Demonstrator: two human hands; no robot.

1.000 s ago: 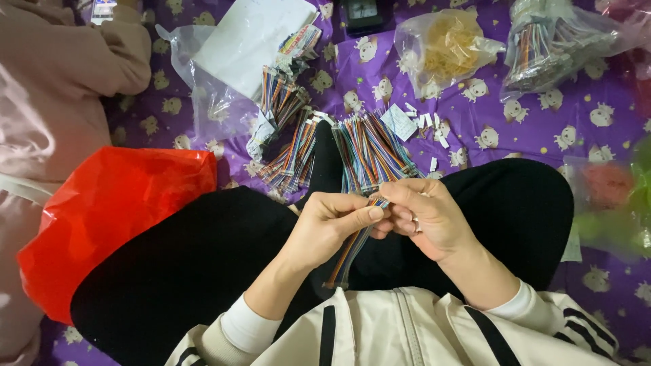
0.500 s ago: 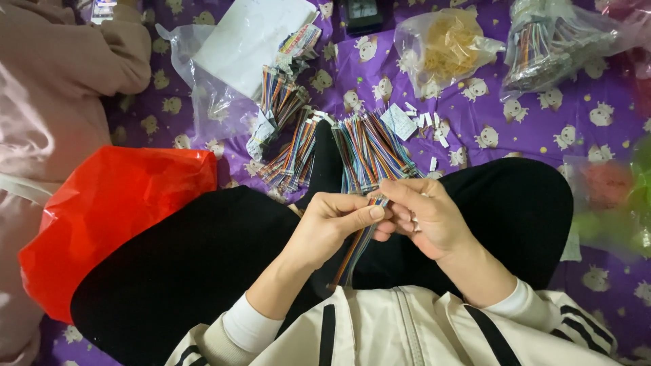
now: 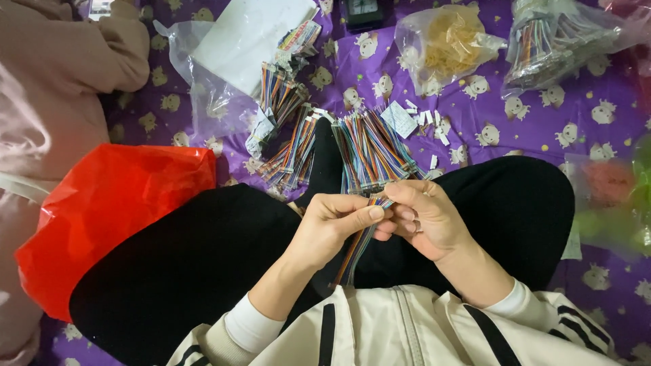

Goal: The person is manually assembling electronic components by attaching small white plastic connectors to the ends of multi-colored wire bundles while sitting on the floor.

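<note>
My left hand point(image 3: 332, 227) and my right hand point(image 3: 427, 217) meet over my lap, both pinching one thin bundle of multicoloured wires point(image 3: 354, 252) near its top end. The bundle hangs down between my black-trousered legs point(image 3: 196, 271). Just beyond my hands, a larger fan of coloured wire bundles point(image 3: 369, 149) lies on the purple patterned cloth point(image 3: 610, 115).
A red plastic bag point(image 3: 108, 210) lies at my left knee. Further wire bundles point(image 3: 288, 135) spill from a clear bag with a white sheet point(image 3: 237, 47). Clear bags of yellow pieces point(image 3: 447, 44) and wires point(image 3: 556, 41) lie beyond. Small white tags point(image 3: 427, 122) are scattered. A person in pink point(image 3: 61, 74) sits left.
None beyond a slight shift of my fingers on the wire bundle.
</note>
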